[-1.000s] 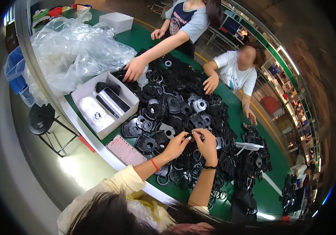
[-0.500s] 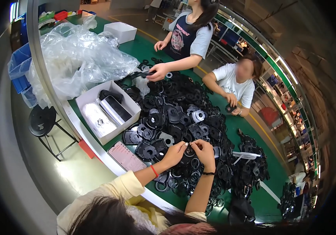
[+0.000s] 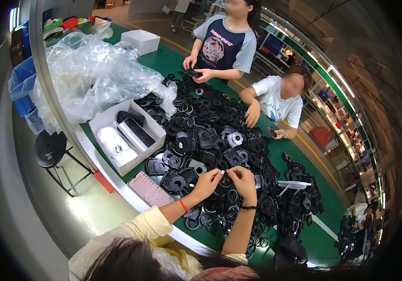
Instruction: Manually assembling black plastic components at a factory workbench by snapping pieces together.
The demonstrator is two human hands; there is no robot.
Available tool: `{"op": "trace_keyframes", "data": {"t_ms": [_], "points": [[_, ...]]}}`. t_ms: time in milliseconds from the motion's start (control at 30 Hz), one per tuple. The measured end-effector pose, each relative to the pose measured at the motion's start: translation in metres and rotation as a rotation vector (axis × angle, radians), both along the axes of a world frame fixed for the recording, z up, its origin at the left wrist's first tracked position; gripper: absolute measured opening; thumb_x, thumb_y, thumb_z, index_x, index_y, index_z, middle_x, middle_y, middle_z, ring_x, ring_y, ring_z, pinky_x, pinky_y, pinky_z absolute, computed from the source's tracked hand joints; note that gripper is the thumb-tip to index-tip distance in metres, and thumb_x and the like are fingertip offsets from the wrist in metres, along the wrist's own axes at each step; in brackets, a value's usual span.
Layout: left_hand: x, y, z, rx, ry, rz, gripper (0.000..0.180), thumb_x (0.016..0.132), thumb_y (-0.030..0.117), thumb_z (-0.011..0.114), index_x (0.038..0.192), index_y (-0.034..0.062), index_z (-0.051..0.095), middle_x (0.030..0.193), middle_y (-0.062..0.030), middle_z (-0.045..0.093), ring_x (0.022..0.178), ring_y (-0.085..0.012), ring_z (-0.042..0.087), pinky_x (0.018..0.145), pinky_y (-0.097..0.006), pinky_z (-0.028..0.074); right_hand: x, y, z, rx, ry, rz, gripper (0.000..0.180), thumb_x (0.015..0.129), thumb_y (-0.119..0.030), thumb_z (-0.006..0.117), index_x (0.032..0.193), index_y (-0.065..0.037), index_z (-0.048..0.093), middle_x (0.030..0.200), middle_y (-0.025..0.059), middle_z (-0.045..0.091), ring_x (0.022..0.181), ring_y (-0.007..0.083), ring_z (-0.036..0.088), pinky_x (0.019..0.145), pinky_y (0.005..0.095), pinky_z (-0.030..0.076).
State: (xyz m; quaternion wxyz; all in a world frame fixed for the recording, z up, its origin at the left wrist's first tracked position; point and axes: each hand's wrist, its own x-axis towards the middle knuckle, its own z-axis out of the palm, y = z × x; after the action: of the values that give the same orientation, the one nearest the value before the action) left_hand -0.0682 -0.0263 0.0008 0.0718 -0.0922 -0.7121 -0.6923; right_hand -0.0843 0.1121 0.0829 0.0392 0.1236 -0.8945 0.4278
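My left hand (image 3: 207, 183), with a red band at its wrist, is closed in a pinch above a large heap of black ring-shaped and plate-like parts (image 3: 205, 136). Facing it, my right hand (image 3: 243, 183), a dark band on its wrist, pinches as well. The fingertips of both almost meet. A small pale glint shows at the left fingertips, and a dark ring lies just below; what the fingers hold is too small to make out. Beside my left forearm lies a phone (image 3: 150, 188) with a lit, pinkish screen.
A white box (image 3: 103, 122) holding a clear bag and dark items stands at the left, near clear plastic sheeting (image 3: 93, 70). Across the green table (image 3: 168, 55) are two co-workers handling black parts. A stool (image 3: 51, 150) stands beyond the left edge.
The far co-worker's reaching hand has drawn back to the other hand, with black parts between them. The seated co-worker's hands have moved apart. My hands have barely moved.
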Motion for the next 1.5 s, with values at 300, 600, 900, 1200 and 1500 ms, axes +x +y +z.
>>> {"op": "trace_keyframes", "data": {"t_ms": [300, 600, 900, 1200, 1500], "points": [[0.0, -0.01, 0.019, 0.701, -0.28, -0.3, 0.026, 0.094, 0.019, 0.052, 0.113, 0.0035, 0.044, 0.097, -0.0095, 0.063, 0.085, -0.0189, 0.065, 0.071, -0.027, 0.053, 0.006, 0.007, 0.015, -0.537, -0.216, -0.058, 0.012, 0.091, -0.014, 0.055, 0.09, -0.002, 0.056, 0.071, 0.0018, 0.059, 0.054, 0.0053, 0.053, 0.045, 0.0191, 0.038], [0.013, -0.005, 0.03, 0.652, -0.237, -0.281, 0.035, 0.088, 0.014, 0.061, 0.119, 0.0054, 0.047, 0.093, -0.0014, 0.061, 0.073, -0.0067, 0.055, 0.06, -0.02, 0.043, 0.013, 0.007, 0.021, -0.057, -0.016, 0.048, 0.034, 0.091, -0.026, 0.055, 0.07, 0.001, 0.054, 0.057, 0.0037, 0.051, 0.049, 0.0089, 0.05, 0.045, 0.0256, 0.039], [0.013, -0.012, 0.035, 0.759, -0.293, -0.304, 0.024, 0.094, 0.016, 0.051, 0.115, 0.0045, 0.05, 0.095, -0.0009, 0.059, 0.08, -0.0063, 0.055, 0.065, -0.019, 0.044, 0.03, -0.004, 0.045, -0.207, -0.295, 0.17, 0.032, 0.091, -0.026, 0.055, 0.068, -0.004, 0.053, 0.058, -0.0001, 0.055, 0.049, 0.0064, 0.055, 0.045, 0.0207, 0.043], [0.023, -0.017, 0.057, 0.842, -0.14, -0.342, 0.029, 0.094, 0.014, 0.049, 0.121, 0.0014, 0.046, 0.106, -0.0047, 0.057, 0.094, -0.0117, 0.055, 0.084, -0.024, 0.044, 0.035, -0.009, 0.051, -0.323, -0.434, 0.266, 0.032, 0.091, -0.029, 0.056, 0.072, -0.003, 0.056, 0.055, -0.0003, 0.054, 0.046, 0.0063, 0.051, 0.041, 0.0199, 0.039], [0.023, -0.021, 0.065, 0.78, -0.094, -0.393, 0.032, 0.093, 0.01, 0.052, 0.121, -0.0001, 0.043, 0.109, -0.0081, 0.058, 0.099, -0.0123, 0.055, 0.089, -0.025, 0.042, 0.038, -0.011, 0.054, -0.236, -0.318, 0.202, 0.04, 0.09, -0.029, 0.056, 0.061, -0.002, 0.054, 0.049, 0.0002, 0.05, 0.041, 0.0077, 0.05, 0.038, 0.0222, 0.037]]}}
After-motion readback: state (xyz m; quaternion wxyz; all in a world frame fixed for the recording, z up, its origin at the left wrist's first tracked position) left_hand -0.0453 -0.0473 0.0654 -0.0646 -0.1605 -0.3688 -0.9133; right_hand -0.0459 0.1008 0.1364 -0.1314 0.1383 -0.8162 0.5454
